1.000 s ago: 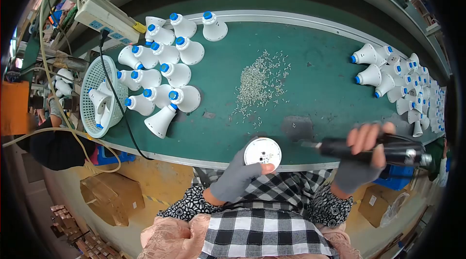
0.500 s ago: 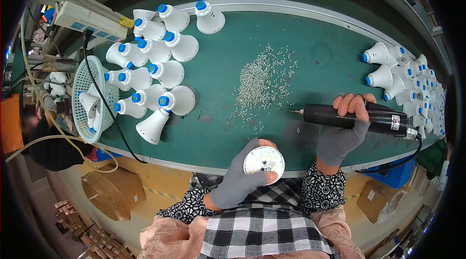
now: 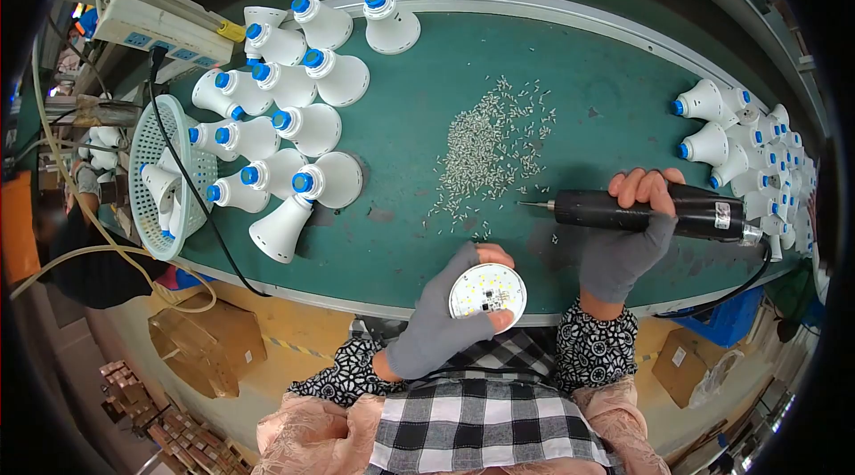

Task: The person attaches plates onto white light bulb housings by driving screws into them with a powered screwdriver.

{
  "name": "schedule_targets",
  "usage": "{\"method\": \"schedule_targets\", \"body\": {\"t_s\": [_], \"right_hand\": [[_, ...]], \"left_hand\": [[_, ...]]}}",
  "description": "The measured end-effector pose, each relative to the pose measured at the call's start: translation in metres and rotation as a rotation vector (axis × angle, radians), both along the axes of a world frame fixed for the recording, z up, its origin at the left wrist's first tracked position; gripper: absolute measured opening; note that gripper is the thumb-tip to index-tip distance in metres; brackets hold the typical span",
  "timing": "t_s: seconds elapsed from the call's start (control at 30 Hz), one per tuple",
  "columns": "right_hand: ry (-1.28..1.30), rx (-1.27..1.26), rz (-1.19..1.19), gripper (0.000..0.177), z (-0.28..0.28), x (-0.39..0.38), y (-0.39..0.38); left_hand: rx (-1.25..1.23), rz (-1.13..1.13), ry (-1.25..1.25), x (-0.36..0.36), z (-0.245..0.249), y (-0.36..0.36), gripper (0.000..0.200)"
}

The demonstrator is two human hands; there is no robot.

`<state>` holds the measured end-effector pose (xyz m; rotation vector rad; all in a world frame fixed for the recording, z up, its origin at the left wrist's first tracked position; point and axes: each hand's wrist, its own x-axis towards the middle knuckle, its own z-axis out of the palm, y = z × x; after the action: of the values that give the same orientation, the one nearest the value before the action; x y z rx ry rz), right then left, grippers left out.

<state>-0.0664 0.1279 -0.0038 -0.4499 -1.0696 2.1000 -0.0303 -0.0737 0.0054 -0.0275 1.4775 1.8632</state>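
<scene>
A person in grey fingerless gloves works at a green bench [image 3: 401, 235], seen from above. The left hand [image 3: 436, 324] is part-closed around a round white LED board [image 3: 476, 286], thumb across its lower right edge and fingers curled behind; whether a lamp housing sits beneath it is hidden. The board is at the bench's near edge, in front of the body, its dotted face turned up.

The right hand [image 3: 631, 239] is wrapped firmly around the black body of an electric screwdriver [image 3: 592, 210]. The tool's long axis runs almost level across the bench, cord end to the right and sloping slightly towards the person, thin bit pointing left. The bit's tip is beyond the board and a little to its right, clear of it, so the tool points past the board rather than down at it. The same tip is just beside the lower right edge of a loose heap of small screws [image 3: 476, 153], closer to the heap than the right hand is. Whether the bit carries a screw is too small to tell.

White lamp housings [image 3: 307, 129] with blue caps stand and lie to the left.
</scene>
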Motion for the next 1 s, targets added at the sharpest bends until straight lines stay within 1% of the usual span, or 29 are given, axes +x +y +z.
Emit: {"method": "schedule_targets", "body": {"t_s": [0.13,0.23,0.33,0.43,0.53,0.67,1.0], "right_hand": [[0.092,-0.095,-0.001,0.021,0.014,0.012,0.012],[0.17,-0.146,0.037,0.019,0.028,0.025,0.02],[0.197,-0.177,0.06,0.017,0.035,0.036,0.026],[0.222,-0.234,0.069,0.017,0.04,0.045,0.029],[0.235,-0.279,0.075,0.018,0.042,0.05,0.029],[0.244,-0.311,0.09,0.018,0.041,0.053,0.029],[0.216,-0.265,0.092,0.018,0.046,0.052,0.025]], "left_hand": [[-0.146,-0.092,0.456,-0.009,-0.006,-0.003,0.051],[-0.202,-0.176,0.58,-0.015,0.009,0.001,0.051],[-0.198,-0.227,0.604,-0.011,0.018,0.008,0.053],[-0.174,-0.282,0.697,-0.008,0.018,0.013,0.055],[-0.15,-0.283,0.676,-0.003,0.02,0.016,0.058],[-0.159,-0.285,0.737,-0.001,0.02,0.016,0.055],[-0.273,-0.276,0.933,0.0,0.02,0.014,0.054]]}}
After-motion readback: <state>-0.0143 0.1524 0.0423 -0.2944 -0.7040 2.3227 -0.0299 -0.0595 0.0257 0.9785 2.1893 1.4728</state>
